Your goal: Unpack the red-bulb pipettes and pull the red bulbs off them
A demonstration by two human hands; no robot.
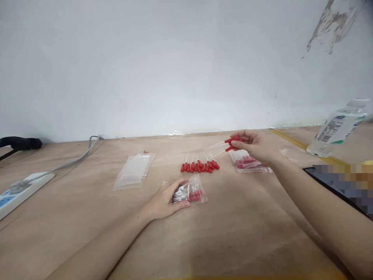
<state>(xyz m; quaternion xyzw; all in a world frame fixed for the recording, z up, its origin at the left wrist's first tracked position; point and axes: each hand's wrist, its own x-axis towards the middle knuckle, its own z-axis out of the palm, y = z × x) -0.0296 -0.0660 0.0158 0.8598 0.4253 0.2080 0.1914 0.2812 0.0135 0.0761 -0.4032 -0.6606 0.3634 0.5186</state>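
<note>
My left hand is closed around a clear zip bag with red-bulbed droppers inside, low over the table. Pinched by their red rubber bulbs in my right hand are at least two glass droppers, their thin clear tubes pointing left. Below those tubes, a row of several more droppers lies on the table, bulbs toward me. Under and beside my right hand rest filled zip bags that also show red bulbs; my hand and wrist partly cover them.
Flat zip bags lie left of the row. At far left are a power strip with a grey cable and a black object. A plastic bottle and a dark-edged, blurred-out object are on the right. A wall closes the back.
</note>
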